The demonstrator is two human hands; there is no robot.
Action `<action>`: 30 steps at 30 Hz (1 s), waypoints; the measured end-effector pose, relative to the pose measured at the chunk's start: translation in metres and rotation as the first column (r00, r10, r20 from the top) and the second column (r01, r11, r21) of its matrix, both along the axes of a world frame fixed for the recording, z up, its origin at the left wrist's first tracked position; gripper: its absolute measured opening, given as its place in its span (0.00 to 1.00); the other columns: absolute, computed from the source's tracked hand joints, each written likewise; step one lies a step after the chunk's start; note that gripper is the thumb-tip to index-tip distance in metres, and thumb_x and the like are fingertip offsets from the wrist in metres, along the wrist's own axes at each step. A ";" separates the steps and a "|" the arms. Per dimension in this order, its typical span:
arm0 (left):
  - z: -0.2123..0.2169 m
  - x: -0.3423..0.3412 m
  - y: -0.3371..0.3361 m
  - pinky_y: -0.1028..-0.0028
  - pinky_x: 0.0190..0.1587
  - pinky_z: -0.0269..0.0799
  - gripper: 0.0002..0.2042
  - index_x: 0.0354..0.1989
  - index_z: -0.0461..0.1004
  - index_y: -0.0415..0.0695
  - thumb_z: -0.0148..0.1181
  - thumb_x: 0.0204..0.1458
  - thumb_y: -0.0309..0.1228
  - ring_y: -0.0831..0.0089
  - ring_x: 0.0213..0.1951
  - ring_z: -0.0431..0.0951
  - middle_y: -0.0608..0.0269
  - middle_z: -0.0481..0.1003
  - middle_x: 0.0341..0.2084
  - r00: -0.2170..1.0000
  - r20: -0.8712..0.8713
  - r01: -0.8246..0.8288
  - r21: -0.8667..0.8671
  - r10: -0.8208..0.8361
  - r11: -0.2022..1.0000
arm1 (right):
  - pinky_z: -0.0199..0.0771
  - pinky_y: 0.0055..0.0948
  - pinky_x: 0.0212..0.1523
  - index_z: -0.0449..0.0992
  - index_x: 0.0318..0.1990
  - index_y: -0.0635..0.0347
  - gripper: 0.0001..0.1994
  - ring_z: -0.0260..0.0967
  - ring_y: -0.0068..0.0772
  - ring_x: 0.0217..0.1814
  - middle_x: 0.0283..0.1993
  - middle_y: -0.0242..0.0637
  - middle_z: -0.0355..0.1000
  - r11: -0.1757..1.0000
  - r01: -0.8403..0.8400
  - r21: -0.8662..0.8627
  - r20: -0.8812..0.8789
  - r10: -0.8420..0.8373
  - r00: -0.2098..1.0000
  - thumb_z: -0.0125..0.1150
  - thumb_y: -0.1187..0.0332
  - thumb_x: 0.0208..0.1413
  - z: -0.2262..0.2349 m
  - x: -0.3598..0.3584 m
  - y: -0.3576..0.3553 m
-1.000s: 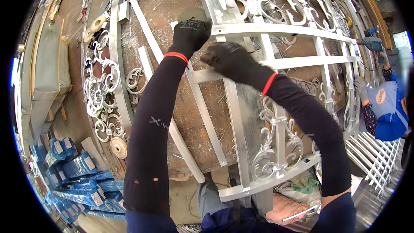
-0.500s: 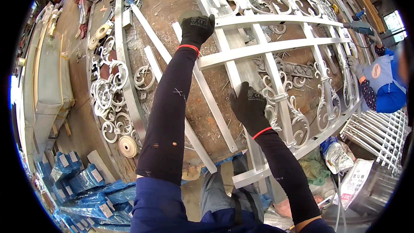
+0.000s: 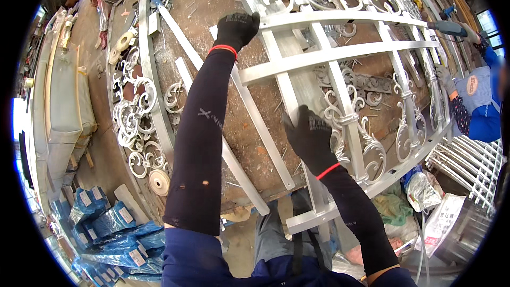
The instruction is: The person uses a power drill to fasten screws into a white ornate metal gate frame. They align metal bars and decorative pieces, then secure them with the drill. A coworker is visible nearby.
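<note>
A silvery white metal gate panel [image 3: 303, 65] with curved rails, upright bars and leafy scrollwork [image 3: 372, 141] lies across the workbench. My left hand [image 3: 237, 30], in a black glove, is closed at the left end of its upper curved rail [image 3: 334, 17]; the fingertips are partly hidden. Nearer to me, my right hand [image 3: 312, 141], gloved alike, is closed around the leftmost upright bar [image 3: 287, 93], its thumb side at the bar's left edge. Under my left forearm, loose flat metal bars [image 3: 263, 130] lie slanting on the bench.
A co-worker's gloved hand [image 3: 445, 78] is at the panel's right side, with a power tool [image 3: 449, 27] in the other. Loose scrolls [image 3: 133, 111] and a tan disc [image 3: 159, 182] lie left. Blue-wrapped bundles [image 3: 109, 223] lie low left; white railings [image 3: 467, 167] low right.
Both my hands keep their places on the panel. The view has shifted slightly, and the panel's left rail ends appear a little further left. The co-worker's tool sits slightly higher in the picture.
</note>
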State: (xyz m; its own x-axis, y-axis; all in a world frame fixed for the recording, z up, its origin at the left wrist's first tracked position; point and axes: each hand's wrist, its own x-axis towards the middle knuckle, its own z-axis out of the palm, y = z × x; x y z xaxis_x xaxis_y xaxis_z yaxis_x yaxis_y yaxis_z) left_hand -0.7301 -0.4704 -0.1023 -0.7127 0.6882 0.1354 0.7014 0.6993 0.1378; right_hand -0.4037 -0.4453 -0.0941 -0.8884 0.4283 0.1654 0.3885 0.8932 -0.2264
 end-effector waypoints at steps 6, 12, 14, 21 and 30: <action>0.015 -0.017 0.005 0.59 0.50 0.67 0.28 0.39 0.76 0.35 0.32 0.58 0.47 0.48 0.41 0.77 0.40 0.75 0.39 0.778 0.618 -0.083 -0.081 0.116 0.993 | 0.69 0.44 0.25 0.68 0.39 0.66 0.21 0.70 0.49 0.24 0.29 0.49 0.70 0.973 0.035 -0.229 0.211 0.014 0.977 0.60 0.55 0.50 0.019 0.065 -0.014; 0.024 0.010 0.004 0.57 0.37 0.72 0.22 0.30 0.75 0.41 0.33 0.57 0.42 0.55 0.27 0.79 0.50 0.77 0.23 0.884 0.455 -0.065 -0.120 0.113 0.991 | 0.70 0.40 0.24 0.69 0.36 0.66 0.19 0.71 0.43 0.24 0.28 0.45 0.70 0.985 -0.156 -0.079 0.002 0.157 0.988 0.60 0.56 0.49 0.012 0.060 0.000; 0.001 0.018 -0.003 0.57 0.38 0.73 0.24 0.26 0.76 0.42 0.34 0.57 0.44 0.53 0.28 0.79 0.49 0.77 0.24 0.978 0.176 -0.114 0.016 0.109 0.993 | 0.71 0.40 0.24 0.68 0.38 0.66 0.20 0.71 0.43 0.26 0.31 0.46 0.70 0.988 -0.120 -0.094 0.053 0.126 0.991 0.60 0.56 0.48 0.016 0.047 -0.002; -0.006 0.044 -0.001 0.56 0.22 0.70 0.24 0.14 0.75 0.45 0.41 0.56 0.43 0.55 0.16 0.75 0.54 0.73 0.11 0.932 -0.261 -0.189 0.245 0.252 0.951 | 0.73 0.39 0.27 0.67 0.38 0.65 0.21 0.72 0.41 0.28 0.30 0.46 0.69 0.996 0.075 -0.056 0.221 -0.061 0.973 0.60 0.54 0.48 0.013 -0.003 -0.011; -0.004 0.031 0.002 0.57 0.22 0.70 0.20 0.15 0.73 0.48 0.45 0.55 0.43 0.55 0.17 0.75 0.54 0.73 0.12 0.925 -0.292 -0.179 0.230 0.244 0.957 | 0.72 0.46 0.32 0.69 0.38 0.64 0.20 0.73 0.50 0.31 0.29 0.47 0.72 0.927 0.074 -0.368 0.083 -0.047 0.995 0.62 0.56 0.46 0.002 -0.003 0.005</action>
State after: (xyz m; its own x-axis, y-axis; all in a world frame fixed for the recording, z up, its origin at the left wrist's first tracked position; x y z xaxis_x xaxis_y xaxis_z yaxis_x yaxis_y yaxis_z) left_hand -0.6995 -0.4685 -0.1060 -0.7372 0.4630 0.4921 0.5695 0.8177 0.0839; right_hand -0.4063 -0.4399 -0.0923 -0.8624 0.5002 -0.0783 0.4666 0.7252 -0.5063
